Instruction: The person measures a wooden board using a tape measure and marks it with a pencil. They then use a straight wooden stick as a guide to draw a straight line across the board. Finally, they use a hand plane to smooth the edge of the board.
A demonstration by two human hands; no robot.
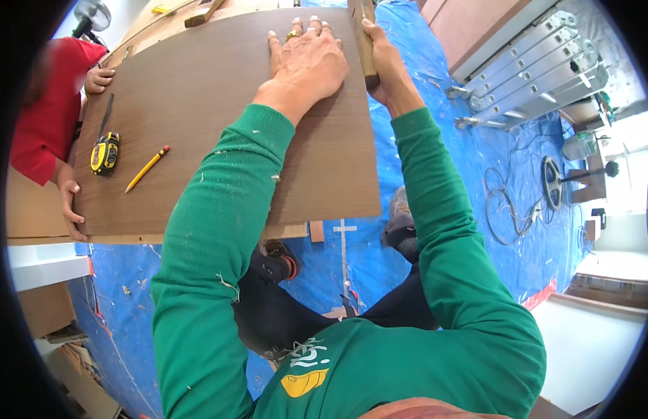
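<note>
A brown wood-grain panel (219,91) lies before me. My left hand (306,66) is pressed flat on it near the far right corner, fingers spread, holding nothing. At the panel's right edge, my right hand (390,63) grips a long wooden block (366,45), thumb over its side; the far end runs out of view. A yellow and black tape measure (105,153) and a yellow pencil (148,168) rest on the panel's left part. A co-worker in a red shirt (48,112) has both hands on its left edge.
Another wooden piece (204,12) lies beyond the panel. Blue sheeting (449,209) covers the floor around my feet. To the right are a folded metal ladder (533,70), a loose cable (509,209) and a black wheel-shaped reel (551,183).
</note>
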